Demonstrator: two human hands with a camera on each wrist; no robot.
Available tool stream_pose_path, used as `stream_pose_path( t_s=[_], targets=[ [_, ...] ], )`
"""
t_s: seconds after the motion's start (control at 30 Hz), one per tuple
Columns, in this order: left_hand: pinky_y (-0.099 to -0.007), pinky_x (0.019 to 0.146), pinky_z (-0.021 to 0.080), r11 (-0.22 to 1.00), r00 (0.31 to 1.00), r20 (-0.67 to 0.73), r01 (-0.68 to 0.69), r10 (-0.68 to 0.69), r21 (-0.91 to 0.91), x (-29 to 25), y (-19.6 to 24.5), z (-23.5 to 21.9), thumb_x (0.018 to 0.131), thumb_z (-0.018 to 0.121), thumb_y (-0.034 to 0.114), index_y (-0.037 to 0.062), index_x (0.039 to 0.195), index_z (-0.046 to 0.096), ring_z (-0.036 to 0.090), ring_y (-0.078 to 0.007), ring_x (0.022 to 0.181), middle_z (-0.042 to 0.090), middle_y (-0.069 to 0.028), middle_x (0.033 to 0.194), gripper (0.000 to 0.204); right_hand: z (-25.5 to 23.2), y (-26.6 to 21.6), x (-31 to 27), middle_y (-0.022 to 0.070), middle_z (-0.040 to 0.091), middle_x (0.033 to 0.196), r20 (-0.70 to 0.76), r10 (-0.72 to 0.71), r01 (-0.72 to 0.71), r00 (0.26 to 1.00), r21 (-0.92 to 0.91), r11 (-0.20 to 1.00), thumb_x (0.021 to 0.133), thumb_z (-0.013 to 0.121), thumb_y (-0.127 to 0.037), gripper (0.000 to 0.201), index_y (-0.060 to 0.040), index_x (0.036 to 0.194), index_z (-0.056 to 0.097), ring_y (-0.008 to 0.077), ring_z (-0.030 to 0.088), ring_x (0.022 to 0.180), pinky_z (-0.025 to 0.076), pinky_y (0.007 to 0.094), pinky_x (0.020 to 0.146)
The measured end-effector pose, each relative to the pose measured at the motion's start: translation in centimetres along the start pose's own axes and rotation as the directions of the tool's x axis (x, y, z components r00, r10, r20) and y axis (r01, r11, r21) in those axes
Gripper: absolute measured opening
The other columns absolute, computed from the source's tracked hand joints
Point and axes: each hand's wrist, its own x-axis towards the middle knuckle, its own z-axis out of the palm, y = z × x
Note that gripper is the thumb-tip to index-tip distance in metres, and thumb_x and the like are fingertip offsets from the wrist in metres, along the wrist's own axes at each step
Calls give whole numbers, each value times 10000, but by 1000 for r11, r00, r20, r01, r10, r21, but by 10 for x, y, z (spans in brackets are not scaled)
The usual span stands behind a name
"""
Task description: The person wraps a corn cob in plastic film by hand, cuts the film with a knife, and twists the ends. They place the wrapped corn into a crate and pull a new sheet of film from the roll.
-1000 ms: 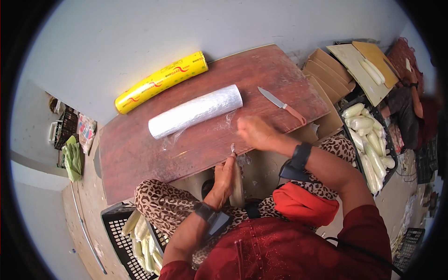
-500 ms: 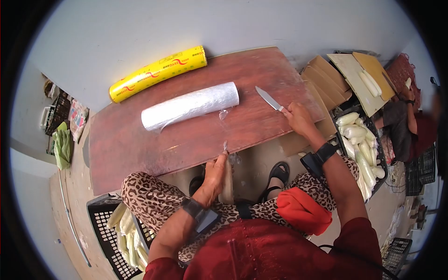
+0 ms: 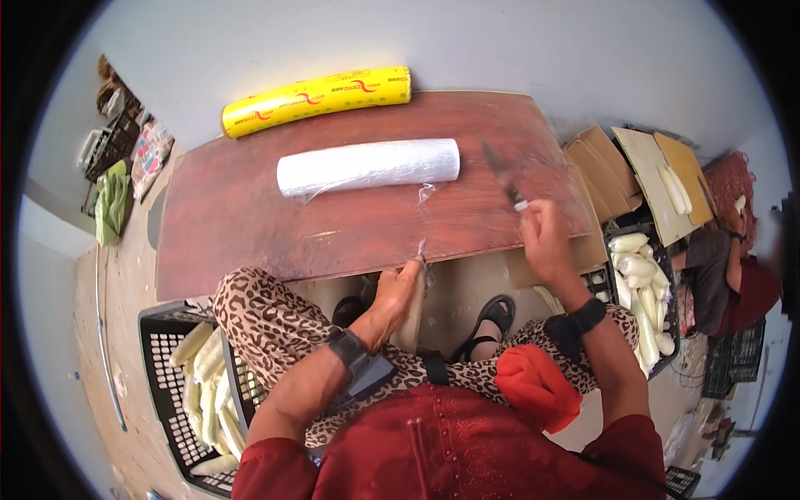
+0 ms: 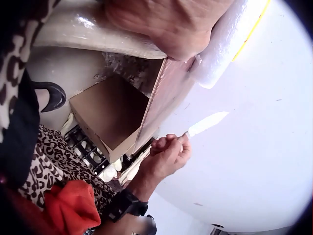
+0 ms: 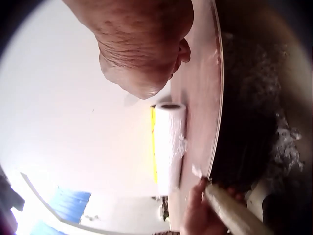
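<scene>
In the head view my right hand (image 3: 546, 243) grips the handle of a knife (image 3: 502, 175), its blade raised over the table's right part and pointing away. The left wrist view shows the fingers of that hand (image 4: 168, 155) curled round the handle below the pale blade (image 4: 208, 123). At the table's near edge my left hand (image 3: 395, 296) holds a long, pale, wrapped vegetable (image 3: 411, 323). A twist of clear film (image 3: 422, 247) sticks up from its end by the thumb, as the right wrist view also shows (image 5: 197, 171).
A white film roll (image 3: 368, 165) lies on the red-brown table (image 3: 225, 225), a yellow roll (image 3: 317, 100) behind it. Crates of pale vegetables stand left (image 3: 158, 367) and right (image 3: 637, 287). Cardboard (image 3: 600, 171) leans at the right, where another person (image 3: 717, 267) sits.
My right hand has gone to the knife, taken its handle and lifted it off the table. My left hand still holds the vegetable at the edge. The head view has shifted.
</scene>
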Motion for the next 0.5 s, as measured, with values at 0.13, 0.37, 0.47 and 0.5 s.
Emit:
stream_pose_path(
  t_s=[0.13, 0.37, 0.47, 0.5],
  targets=[
    [-318, 522, 435, 999, 1000, 10, 29, -29, 23, -2, 3, 0, 909, 589, 352, 10, 867, 643, 547, -149, 579, 603, -64, 711, 348, 24, -42, -28, 199, 621, 1050, 192, -310, 288, 931, 134, 948, 890, 550, -7, 378, -22, 1261, 479, 327, 668, 896, 525, 413, 749],
    [-320, 603, 487, 995, 994, 55, -90, 91, -31, 8, -8, -1, 913, 584, 362, 24, 989, 632, 564, -163, 672, 615, -60, 811, 350, 49, -49, -36, 204, 616, 1090, 421, -289, 272, 860, 100, 957, 881, 545, 33, 433, -43, 1301, 468, 373, 649, 953, 538, 416, 770],
    [-315, 609, 485, 993, 991, 65, -111, 113, -31, 4, -6, -1, 926, 572, 345, 21, 984, 640, 559, -156, 670, 617, -58, 819, 336, 51, -52, -36, 202, 615, 1064, 444, -307, 301, 842, 86, 950, 877, 555, 25, 432, -45, 1297, 476, 383, 643, 933, 537, 422, 757],
    [-313, 609, 484, 992, 990, 64, -122, 124, -30, 5, -7, -1, 928, 570, 344, 21, 983, 641, 558, -154, 668, 618, -58, 820, 335, 52, -53, -36, 200, 614, 1053, 450, -301, 298, 840, 81, 951, 876, 557, 22, 432, -46, 1296, 479, 384, 642, 922, 536, 427, 751]
  ],
)
